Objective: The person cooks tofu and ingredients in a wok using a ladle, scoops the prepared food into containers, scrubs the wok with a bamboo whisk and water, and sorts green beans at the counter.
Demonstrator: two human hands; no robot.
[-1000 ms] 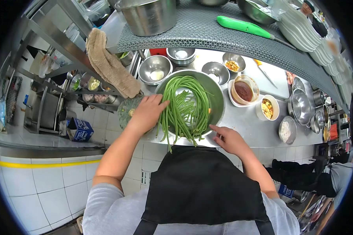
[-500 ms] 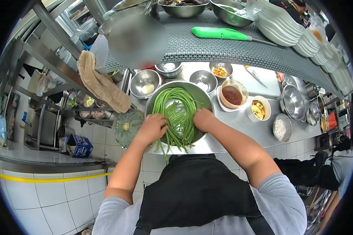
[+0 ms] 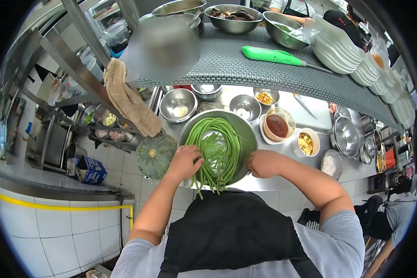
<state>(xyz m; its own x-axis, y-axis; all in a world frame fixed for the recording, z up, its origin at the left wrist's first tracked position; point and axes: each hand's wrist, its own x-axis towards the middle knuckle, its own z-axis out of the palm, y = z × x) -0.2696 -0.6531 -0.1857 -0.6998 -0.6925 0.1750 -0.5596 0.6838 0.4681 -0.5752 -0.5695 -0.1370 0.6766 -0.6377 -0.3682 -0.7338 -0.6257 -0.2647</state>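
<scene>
A shiny steel counter (image 3: 278, 149) holds a big metal bowl (image 3: 247, 141) close to its front edge. In it lies a fat loop of long green beans (image 3: 211, 144), longest from front to back, with ends poking over the near rim. The left hand (image 3: 185, 163) is nearer: the beans lie just to its right. It is palm down and half open, bent fingers touching the loop's left side. The right hand (image 3: 262, 163) is curled at the bowl's right rim; its fingers are hidden, so I can't tell if it grips.

Commercial kitchen with stacked plates (image 3: 337, 50), steel bowls (image 3: 345, 135)
</scene>
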